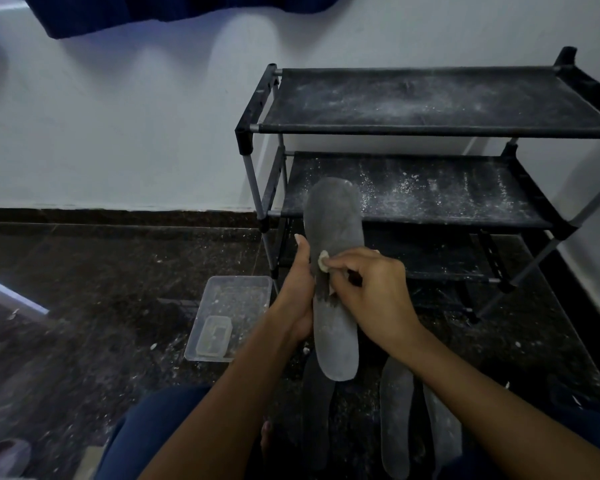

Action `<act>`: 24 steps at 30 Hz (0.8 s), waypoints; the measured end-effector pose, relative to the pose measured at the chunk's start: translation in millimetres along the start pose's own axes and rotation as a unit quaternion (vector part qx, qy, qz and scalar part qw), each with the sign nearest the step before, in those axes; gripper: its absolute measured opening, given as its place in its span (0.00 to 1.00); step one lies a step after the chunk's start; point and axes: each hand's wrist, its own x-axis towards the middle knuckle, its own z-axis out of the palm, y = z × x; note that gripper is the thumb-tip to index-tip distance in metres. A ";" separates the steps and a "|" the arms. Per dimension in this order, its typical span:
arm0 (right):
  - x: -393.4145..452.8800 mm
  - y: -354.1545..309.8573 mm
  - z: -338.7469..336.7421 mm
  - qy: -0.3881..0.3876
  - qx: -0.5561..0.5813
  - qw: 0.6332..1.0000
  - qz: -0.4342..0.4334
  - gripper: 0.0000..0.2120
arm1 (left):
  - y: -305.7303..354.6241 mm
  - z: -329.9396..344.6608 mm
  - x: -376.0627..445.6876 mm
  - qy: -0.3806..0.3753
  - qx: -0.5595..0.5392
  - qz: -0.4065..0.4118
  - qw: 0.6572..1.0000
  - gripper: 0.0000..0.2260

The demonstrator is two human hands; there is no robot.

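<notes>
A long grey shoe insole (333, 223) is held upright in front of me, its surface dusty. My left hand (297, 292) grips its left edge from behind, thumb pointing up. My right hand (371, 289) pinches a small whitish wad (323, 260) and presses it against the middle of the insole. Several more grey insoles (397, 410) lie on the floor below, between my knees.
A black shoe rack (430, 129) with dusty fabric shelves stands against the white wall at the right. A clear plastic tray (253, 289) holding a small clear container (215, 332) sits on the dark speckled floor at the left of my hands. A grey shoe (4, 459) shows at the bottom left.
</notes>
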 end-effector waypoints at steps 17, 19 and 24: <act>0.7 -2.3 3.8 0.003 -0.018 1.000 0.010 0.04 | -1.0 0.3 -1.3 0.004 -0.035 -0.002 0.999 0.31; -0.3 -3.6 5.4 -0.009 -0.016 1.000 0.016 0.05 | -1.8 -0.4 -0.6 0.013 -0.031 0.004 0.999 0.29; -24.3 -21.0 7.8 -0.058 0.027 0.996 0.063 0.06 | 1.1 0.3 -4.7 0.023 -0.046 0.007 0.999 0.32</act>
